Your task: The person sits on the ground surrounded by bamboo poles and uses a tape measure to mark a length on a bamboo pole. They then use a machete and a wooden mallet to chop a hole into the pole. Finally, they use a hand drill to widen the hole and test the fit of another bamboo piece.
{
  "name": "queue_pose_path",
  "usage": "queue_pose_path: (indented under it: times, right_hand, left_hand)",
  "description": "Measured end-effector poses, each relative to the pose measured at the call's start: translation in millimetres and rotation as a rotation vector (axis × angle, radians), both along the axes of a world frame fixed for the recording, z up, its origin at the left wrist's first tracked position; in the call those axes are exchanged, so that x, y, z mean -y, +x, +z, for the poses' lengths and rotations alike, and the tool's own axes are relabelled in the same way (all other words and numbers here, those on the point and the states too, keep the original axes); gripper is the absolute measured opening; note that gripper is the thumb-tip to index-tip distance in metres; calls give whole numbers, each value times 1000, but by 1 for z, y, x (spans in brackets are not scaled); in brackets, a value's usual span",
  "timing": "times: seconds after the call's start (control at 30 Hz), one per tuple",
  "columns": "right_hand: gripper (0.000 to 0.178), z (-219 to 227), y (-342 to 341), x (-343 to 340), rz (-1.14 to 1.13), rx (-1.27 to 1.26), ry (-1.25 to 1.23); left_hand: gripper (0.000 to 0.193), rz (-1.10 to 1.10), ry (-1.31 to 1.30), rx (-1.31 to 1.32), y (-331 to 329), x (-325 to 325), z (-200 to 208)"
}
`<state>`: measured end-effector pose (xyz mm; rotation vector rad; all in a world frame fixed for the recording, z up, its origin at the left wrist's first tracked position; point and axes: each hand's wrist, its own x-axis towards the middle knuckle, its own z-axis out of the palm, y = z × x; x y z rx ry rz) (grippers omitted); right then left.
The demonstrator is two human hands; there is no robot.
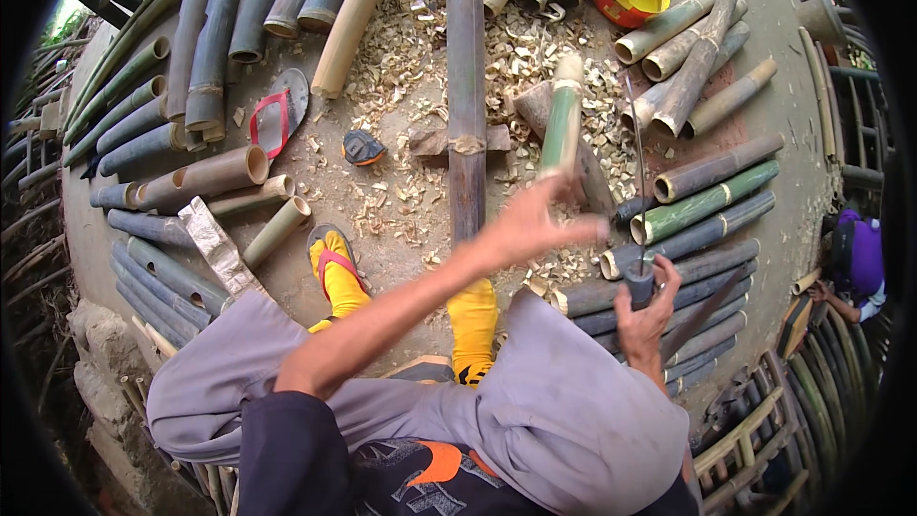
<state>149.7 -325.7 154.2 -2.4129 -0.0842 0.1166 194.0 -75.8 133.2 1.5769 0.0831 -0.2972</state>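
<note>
My right hand (pixel 645 311) is closed round the dark handle of a long thin-bladed knife (pixel 639 172), its blade pointing away from me and seen nearly edge-on. My left hand (pixel 535 225), a little blurred, stretches across to the right with fingers apart and nothing visible in it. Just beyond its fingertips is a short, partly peeled green bamboo piece (pixel 564 115), beside a wooden block (pixel 583 158); whether they touch is unclear. Under my left wrist runs a long dark bamboo pole (pixel 467 67), lying over a small wood piece (pixel 428 141).
Bamboo shavings (pixel 406 67) cover the ground. Cut bamboo tubes lie at left (pixel 205 182), far side and right (pixel 707 201). A red-and-yellow bucket (pixel 611 2), a loose sandal (pixel 280 115) and a dark tape measure (pixel 363 147) lie about. Another person (pixel 860 263) is at far right.
</note>
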Motion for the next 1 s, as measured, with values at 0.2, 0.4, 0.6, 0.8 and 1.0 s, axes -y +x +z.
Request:
queue_pose_path:
  times: [0.2, 0.4, 0.6, 0.8, 1.0]
  right_hand:
    - [70, 0, 9, -67, 208, 11, 221]
    - [77, -106, 80, -64, 275, 108, -417]
    - [89, -123, 123, -80, 222, -319, -199]
    - [94, -78, 61, -90, 125, -411, 186]
    - [105, -65, 33, -115, 264, -294, 136]
  left_hand:
    - [41, 245, -350, -306, -68, 32, -35]
    - [23, 277, 41, -76, -69, -91, -74]
    - [16, 96, 644, 198, -61, -207, -79]
    - [36, -307, 945, -13, -64, -239, -60]
    - [39, -393, 995, 34, -56, -241, -63]
